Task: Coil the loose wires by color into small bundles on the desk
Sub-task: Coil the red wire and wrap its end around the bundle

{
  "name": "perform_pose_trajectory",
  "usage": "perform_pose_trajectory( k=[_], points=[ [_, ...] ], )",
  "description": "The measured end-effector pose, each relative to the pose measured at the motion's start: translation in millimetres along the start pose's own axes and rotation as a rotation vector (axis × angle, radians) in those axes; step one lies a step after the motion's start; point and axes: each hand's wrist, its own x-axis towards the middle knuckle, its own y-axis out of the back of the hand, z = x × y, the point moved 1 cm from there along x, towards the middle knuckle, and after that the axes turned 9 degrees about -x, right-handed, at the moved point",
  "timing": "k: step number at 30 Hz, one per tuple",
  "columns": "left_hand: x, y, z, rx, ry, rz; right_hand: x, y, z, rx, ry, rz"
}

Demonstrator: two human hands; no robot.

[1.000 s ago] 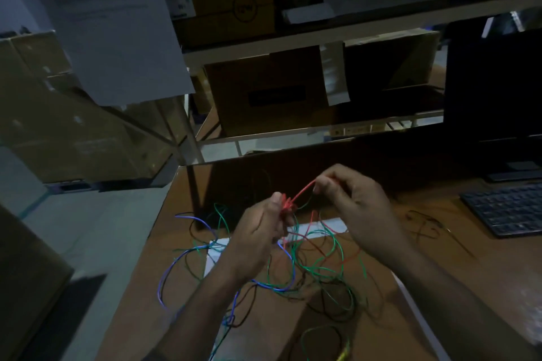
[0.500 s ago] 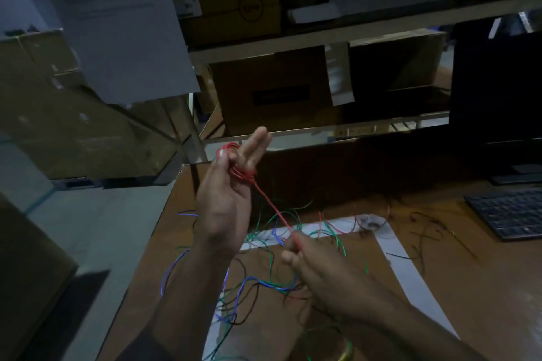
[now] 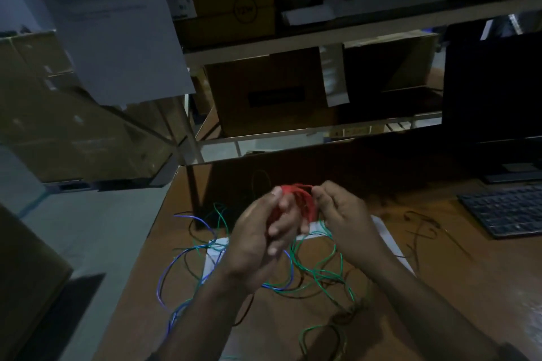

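Note:
A red wire [image 3: 302,199] is wound in loops around the fingers of my left hand [image 3: 261,243], held above the brown desk [image 3: 440,287]. My right hand [image 3: 343,214] pinches the same red coil from the right side. Both hands meet over the tangle. Below them lie loose green wires [image 3: 319,272], blue wires [image 3: 167,275] and thin black wires [image 3: 296,296], all mixed together on the desk. The part of the red wire inside my left palm is hidden.
A dark keyboard [image 3: 507,211] and a monitor [image 3: 492,82] stand at the right. More thin dark wire [image 3: 422,228] lies left of the keyboard. White tape strips [image 3: 390,240] mark the desk. Shelves with cardboard boxes [image 3: 267,97] rise behind; the desk's left edge drops to the floor.
My left hand came down from its raised spot and my right hand rose to meet it. The stretched red strand is now gathered into loops on my left fingers.

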Motion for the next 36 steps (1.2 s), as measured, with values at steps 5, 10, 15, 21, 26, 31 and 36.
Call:
perform_pose_trajectory(
  k=[5, 10, 15, 21, 26, 31, 36],
  points=[
    [5, 5, 27, -0.242, -0.248, 0.084, -29, -14, 11, -0.280, -0.001, -0.410],
    [22, 30, 25, 0.146, -0.382, 0.278, -46, -10, -23, -0.536, 0.289, -0.566],
    [10, 41, -14, 0.945, -0.268, 0.179, -22, 11, -37, -0.226, 0.226, -0.152],
    [3, 8, -14, 0.414, -0.064, 0.075, 10, 10, -4, -0.066, 0.007, 0.043],
    [3, -4, 7, -0.223, -0.085, 0.032, 0, -17, 13, 0.136, -0.113, -0.112],
    [20, 13, 30, -0.013, -0.370, 0.139, -31, -19, -1, -0.233, 0.030, -0.531],
    [20, 48, 13, 0.992, -0.339, 0.270, -26, -1, -25, -0.309, 0.174, -0.254]
  ],
)
